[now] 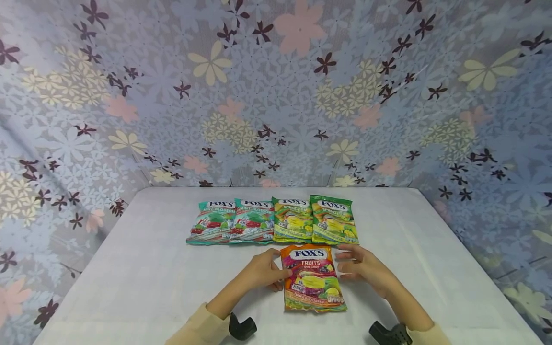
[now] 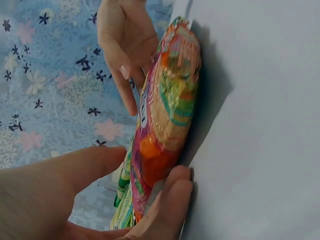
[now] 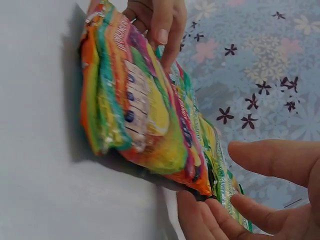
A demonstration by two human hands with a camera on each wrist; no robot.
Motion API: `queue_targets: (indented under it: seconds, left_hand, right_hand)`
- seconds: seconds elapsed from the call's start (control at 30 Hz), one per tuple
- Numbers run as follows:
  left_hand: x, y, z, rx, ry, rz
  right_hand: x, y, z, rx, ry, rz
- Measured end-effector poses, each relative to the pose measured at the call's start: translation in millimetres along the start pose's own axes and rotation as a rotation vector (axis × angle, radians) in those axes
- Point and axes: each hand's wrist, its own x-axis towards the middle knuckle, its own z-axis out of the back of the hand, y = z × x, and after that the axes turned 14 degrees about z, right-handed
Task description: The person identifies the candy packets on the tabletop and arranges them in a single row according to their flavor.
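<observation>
An orange and purple bag of Fox's Fruits candy [image 1: 311, 282] lies face up at the front middle of the white table. My left hand [image 1: 264, 271] is at its left edge. The thumb reaches over the bag's face while the fingers [image 2: 175, 195] are right at the side, loosely bent. Off the right edge, my right hand [image 1: 364, 269] has its thumb and fingers [image 3: 200, 215] spread, with nothing between them. Behind the orange bag lie two teal Mint Blossom bags [image 1: 211, 224] and two green Spring Tea bags [image 1: 334, 221] in a row.
The white table [image 1: 155, 278] ends at a floral cloth backdrop [image 1: 276, 120], which also rises along both sides. The row of bags stands close behind the orange bag's top edge, and neighbouring bags touch or overlap. Black wrist devices [image 1: 242, 327] show on both arms.
</observation>
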Motion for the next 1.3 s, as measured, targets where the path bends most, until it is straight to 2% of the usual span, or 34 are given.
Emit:
queue_targets:
  seconds: [0.23, 0.4, 0.57, 0.77, 1.03, 1.3]
  left_hand:
    - [-5.6, 0.0, -7.5, -0.072, 0.056, 0.013]
    - [-7.7, 0.7, -11.7, -0.082, 0.062, 0.008]
    - [-7.1, 1.8, -13.0, -0.117, 0.076, 0.043]
    - [-7.4, 0.7, -15.2, -0.148, 0.096, 0.063]
    - [-9.3, 3.0, -18.2, -0.205, 0.086, 0.023]
    - [-7.8, 1.4, -18.4, -0.173, 0.005, -0.070]
  right_hand:
    - [-2.2, -3.6, -3.6, 0.050, 0.104, -0.051]
    - [-3.5, -5.9, -6.4, 0.090, 0.113, -0.056]
    - [-4.4, -9.4, -6.9, 0.142, 0.117, -0.048]
    - [-3.6, -11.0, -7.4, 0.136, 0.109, -0.037]
    - [-6.7, -14.0, -10.4, 0.164, 0.070, -0.016]
    - [-5.8, -14.4, -7.7, 0.225, 0.025, 0.015]
